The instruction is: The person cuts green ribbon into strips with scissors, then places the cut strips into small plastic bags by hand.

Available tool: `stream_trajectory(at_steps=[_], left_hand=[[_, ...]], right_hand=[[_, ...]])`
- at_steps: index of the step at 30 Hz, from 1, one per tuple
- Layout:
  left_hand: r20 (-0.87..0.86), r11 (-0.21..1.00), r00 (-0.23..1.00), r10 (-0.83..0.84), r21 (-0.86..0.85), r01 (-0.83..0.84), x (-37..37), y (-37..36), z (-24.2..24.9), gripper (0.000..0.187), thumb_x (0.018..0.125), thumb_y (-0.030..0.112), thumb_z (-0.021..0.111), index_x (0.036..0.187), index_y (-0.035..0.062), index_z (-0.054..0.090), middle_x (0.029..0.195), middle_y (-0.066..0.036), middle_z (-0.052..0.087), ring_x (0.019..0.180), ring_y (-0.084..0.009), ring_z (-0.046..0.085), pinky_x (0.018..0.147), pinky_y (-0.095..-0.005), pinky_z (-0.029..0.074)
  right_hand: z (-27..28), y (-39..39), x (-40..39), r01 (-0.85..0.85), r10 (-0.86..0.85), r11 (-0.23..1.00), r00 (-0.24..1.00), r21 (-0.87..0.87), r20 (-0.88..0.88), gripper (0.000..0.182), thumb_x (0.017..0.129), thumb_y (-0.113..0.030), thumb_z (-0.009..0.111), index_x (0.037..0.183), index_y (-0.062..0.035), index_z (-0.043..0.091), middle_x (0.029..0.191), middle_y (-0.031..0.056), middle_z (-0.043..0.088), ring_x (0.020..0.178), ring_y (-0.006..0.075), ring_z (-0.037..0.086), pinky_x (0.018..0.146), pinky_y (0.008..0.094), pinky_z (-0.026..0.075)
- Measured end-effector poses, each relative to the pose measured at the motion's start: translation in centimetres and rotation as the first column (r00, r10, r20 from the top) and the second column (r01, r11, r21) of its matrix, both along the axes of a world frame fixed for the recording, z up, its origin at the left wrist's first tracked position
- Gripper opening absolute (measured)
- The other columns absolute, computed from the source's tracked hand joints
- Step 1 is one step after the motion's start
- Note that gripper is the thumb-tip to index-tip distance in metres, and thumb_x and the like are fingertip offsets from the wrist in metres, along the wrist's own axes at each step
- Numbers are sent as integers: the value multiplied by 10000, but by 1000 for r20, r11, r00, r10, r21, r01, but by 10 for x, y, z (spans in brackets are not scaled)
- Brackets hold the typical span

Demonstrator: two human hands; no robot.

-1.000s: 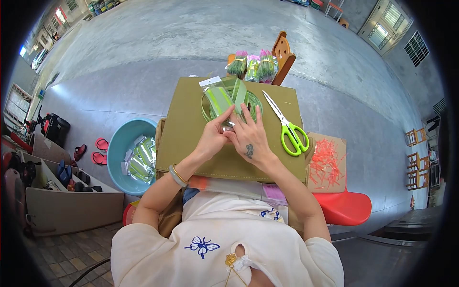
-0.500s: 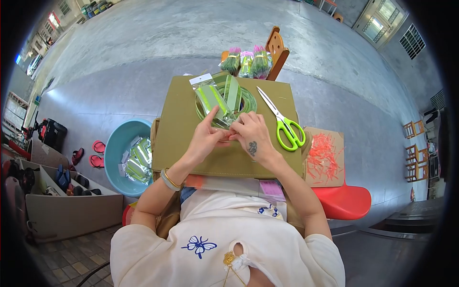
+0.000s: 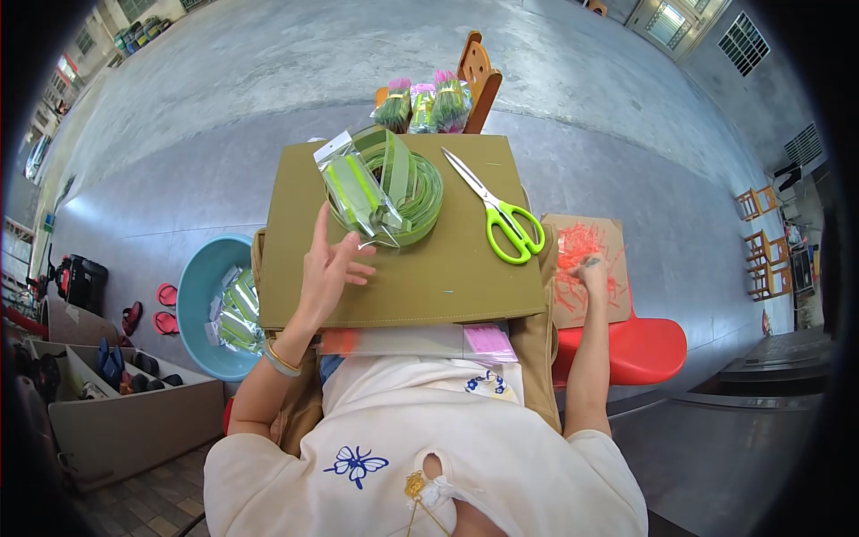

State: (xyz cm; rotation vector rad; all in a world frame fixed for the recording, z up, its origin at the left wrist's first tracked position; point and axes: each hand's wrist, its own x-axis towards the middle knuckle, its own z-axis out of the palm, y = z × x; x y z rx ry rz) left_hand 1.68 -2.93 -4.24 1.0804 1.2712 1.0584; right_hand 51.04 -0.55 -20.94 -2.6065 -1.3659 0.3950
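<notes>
Apart, the two hands work on separate sides: the left hand (image 3: 335,266), fingers spread, is just beside the clear packet of green ribbon (image 3: 358,192), and the right hand (image 3: 590,268) is among the red strips (image 3: 573,288) on the cardboard (image 3: 616,234); whether it grips any, I cannot tell. That packet leans on the coiled green ribbon (image 3: 420,199) atop the olive table (image 3: 403,285), left of the green-handled scissors (image 3: 510,231).
</notes>
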Motion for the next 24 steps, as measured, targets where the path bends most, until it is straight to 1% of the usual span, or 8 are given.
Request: stream_trajectory(at_steps=[2,4,6,9,12,14,19,24], left_hand=[[-80,998,996,42,60,-37,-9,-2,-4,614,883,126,529,1392,52,195,787,-135,611,626,-182,633,504,-254,512],[-209,989,976,67,139,-38,-18,-2,-8,572,851,102,580,1349,23,310,731,-84,588,579,-117,597,469,-245,481],[-445,929,877,182,370,-5,-22,-1,-19,558,801,46,614,1309,41,383,756,-58,554,544,-94,552,467,-238,462],[-629,811,716,303,565,152,-17,-1,-24,617,725,-22,653,1290,91,433,847,-49,526,514,-89,507,473,-240,446],[-664,704,654,362,655,274,-4,6,-26,592,691,-39,672,1234,133,508,955,-54,512,490,-100,487,460,-250,439],[-631,627,664,401,718,304,1,15,-31,512,684,-41,677,1153,141,579,998,-57,515,475,-103,478,445,-254,436],[-461,486,746,481,848,210,2,34,-38,303,679,-56,682,919,127,702,1099,-69,559,447,-95,456,418,-255,427],[-403,425,825,396,877,225,3,18,-14,263,690,-67,677,911,74,697,1053,-109,631,576,-145,597,514,-247,506]], right_hand=[[-30,-10,-4,-35,58,956,996,-292,71,207,623,-152,774,660,1,640,637,162,638,678,263,651,681,373,508],[-24,-22,-32,-83,93,933,996,-350,12,164,644,-102,750,685,7,635,642,187,636,665,276,662,635,382,526],[-33,-37,-41,19,-28,988,998,-153,-59,124,662,-37,711,685,29,608,635,205,628,607,285,661,547,397,532],[-50,-27,-14,71,-119,976,966,-206,-231,72,674,36,635,703,52,571,605,209,611,503,281,632,436,387,513],[-20,-18,4,283,-273,958,863,-41,-426,69,672,71,606,704,61,545,577,195,593,460,273,617,379,374,499],[27,-16,-1,231,-215,973,904,-1,-370,140,739,-57,647,679,63,608,588,150,619,480,214,612,402,282,503],[127,3,-66,141,187,850,820,508,-541,167,820,-94,597,848,70,612,646,73,603,545,117,598,469,224,494],[186,5,-213,-136,698,518,637,844,-326,205,777,-4,639,977,5,599,880,78,621,631,124,605,579,220,508]])
